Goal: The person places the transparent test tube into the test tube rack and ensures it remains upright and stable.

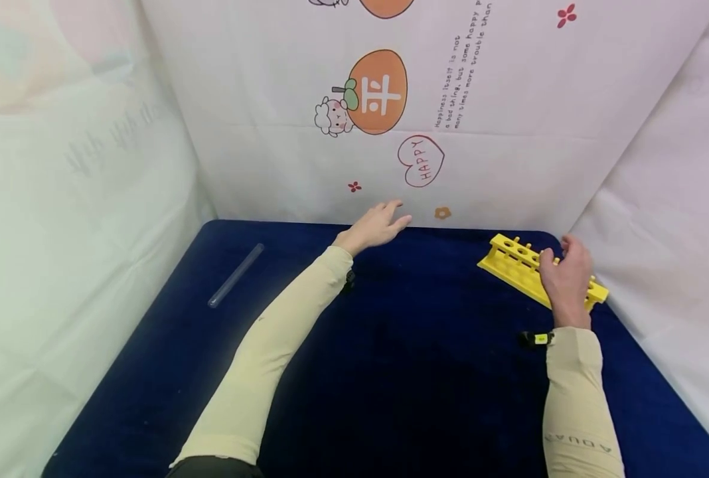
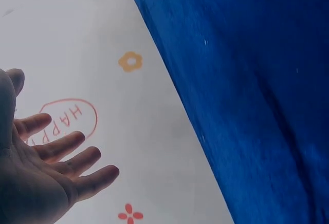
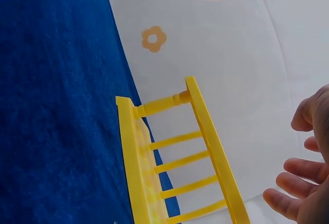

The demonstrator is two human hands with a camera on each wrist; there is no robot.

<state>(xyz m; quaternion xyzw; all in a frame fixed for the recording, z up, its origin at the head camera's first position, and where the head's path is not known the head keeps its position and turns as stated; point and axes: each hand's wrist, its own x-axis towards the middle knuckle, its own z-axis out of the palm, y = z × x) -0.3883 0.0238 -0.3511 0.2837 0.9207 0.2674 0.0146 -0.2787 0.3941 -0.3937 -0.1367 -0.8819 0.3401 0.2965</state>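
A yellow test tube rack stands at the far right of the blue table, slanting toward the right edge. Above it in the head view is my right hand, covering part of its top. The right wrist view shows the right hand apart from the rack, fingers loosely bent and holding nothing. My left hand hovers near the table's back edge with its fingers spread. Nothing is in the left palm in the left wrist view. A clear test tube lies on the table's left side.
The dark blue table is bordered by white printed cloth at the back and plain-looking white cloth on both sides. The back cloth rises right behind the table edge.
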